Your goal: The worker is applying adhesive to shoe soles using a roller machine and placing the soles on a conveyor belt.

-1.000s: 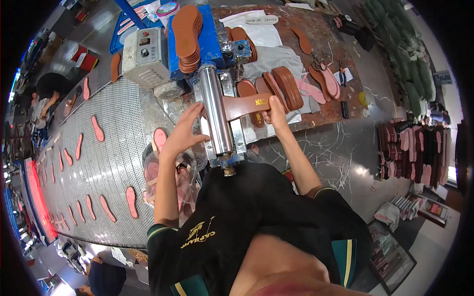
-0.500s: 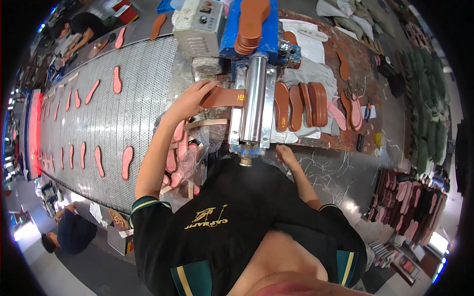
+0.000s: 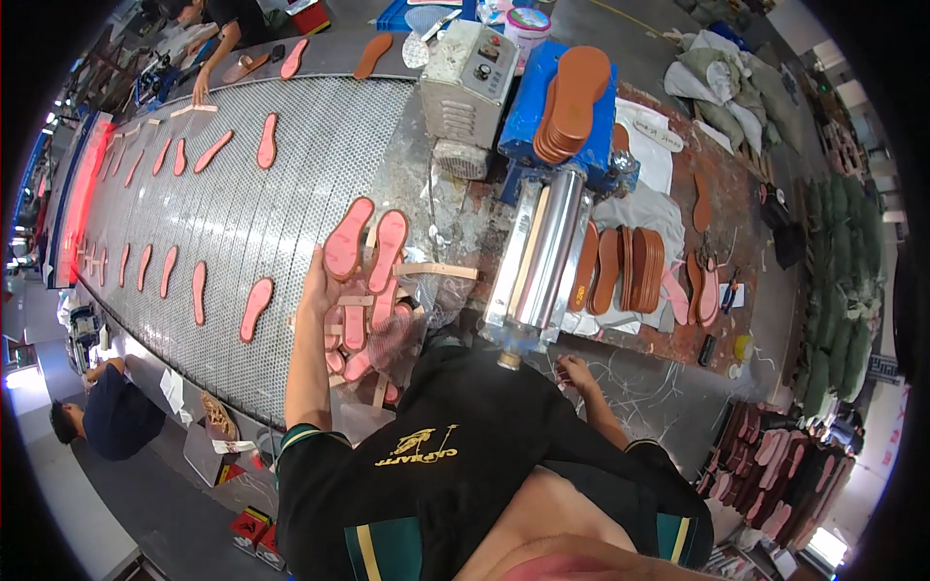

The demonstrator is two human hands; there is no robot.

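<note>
My left hand (image 3: 317, 278) is closed on the edge of a shoe insole (image 3: 346, 244), pink face up, at the right side of the perforated metal belt. The fingers beneath it are mostly hidden. Just right of it another pink insole (image 3: 388, 250) lies over a heap of pink insoles (image 3: 355, 327) with straps and clear plastic. A roller machine (image 3: 554, 261) with a shiny cylinder stands in front of me, with no insole in the rollers. Below its near end hangs my right hand (image 3: 576, 372), fingers loosely bent and apart, nothing visible in them.
Pink insoles (image 3: 266, 140) lie in two rows on the metal belt (image 3: 320, 184). Brown insoles are stacked on the blue machine housing (image 3: 523, 121) and on the worn table (image 3: 746, 232) at right. A grey control box (image 3: 470, 87) stands behind. Another person's hand (image 3: 201, 89) reaches over the far belt.
My left hand has left the roller, moving left over the heap. It held an insole brown side up there; the one in it now shows pink. The camera view has shifted.
</note>
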